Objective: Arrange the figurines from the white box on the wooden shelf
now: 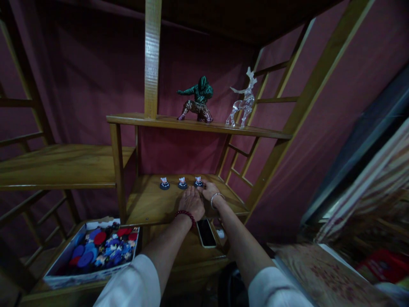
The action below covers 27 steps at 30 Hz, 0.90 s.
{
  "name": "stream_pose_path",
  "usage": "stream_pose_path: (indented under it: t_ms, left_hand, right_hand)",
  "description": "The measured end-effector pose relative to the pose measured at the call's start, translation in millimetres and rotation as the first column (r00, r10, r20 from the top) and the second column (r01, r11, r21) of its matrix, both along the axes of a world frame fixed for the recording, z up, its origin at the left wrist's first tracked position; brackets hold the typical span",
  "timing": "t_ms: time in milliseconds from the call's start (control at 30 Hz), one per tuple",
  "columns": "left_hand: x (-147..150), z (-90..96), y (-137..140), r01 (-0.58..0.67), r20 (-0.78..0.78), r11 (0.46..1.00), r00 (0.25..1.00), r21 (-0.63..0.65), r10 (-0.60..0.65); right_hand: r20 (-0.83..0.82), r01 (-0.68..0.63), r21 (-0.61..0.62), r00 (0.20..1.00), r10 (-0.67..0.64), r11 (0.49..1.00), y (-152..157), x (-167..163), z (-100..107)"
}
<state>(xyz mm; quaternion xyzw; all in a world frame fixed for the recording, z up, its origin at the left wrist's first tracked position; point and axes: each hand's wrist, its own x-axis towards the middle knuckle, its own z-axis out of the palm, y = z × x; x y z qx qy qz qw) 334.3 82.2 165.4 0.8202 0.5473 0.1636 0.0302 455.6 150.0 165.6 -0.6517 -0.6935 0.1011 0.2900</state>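
Note:
Three small white-and-dark cat-like figurines on round dark bases stand in a row on the lower wooden shelf: the left figurine (164, 183), the middle figurine (182, 183) and the right figurine (198, 181). My right hand (211, 191), with a silver bracelet, has its fingers closed at the right figurine's base. Beside it, my left hand (192, 202), wearing a dark red bead bracelet, lies palm down with fingers stretched out just in front of the middle and right figurines. Nothing shows in its grasp; its fingertips are partly hard to make out.
On the shelf above stand a green-and-purple crouching figure (198, 100) and a clear deer figurine (243, 100). A phone (206, 233) lies below my hands. At lower left, a white box (86, 278) holds many small figures and coloured discs. A wooden post (116, 170) borders the shelf's left side.

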Motion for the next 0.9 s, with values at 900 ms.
stream_pose_path:
  t_ms: [900]
  left_hand:
    - [0.5, -1.0, 0.6, 0.007, -0.009, 1.000, 1.000, 0.009, -0.007]
  right_hand:
    - [0.043, 0.030, 0.027, 0.999, -0.031, 0.999, 1.7, 0.7, -0.4]
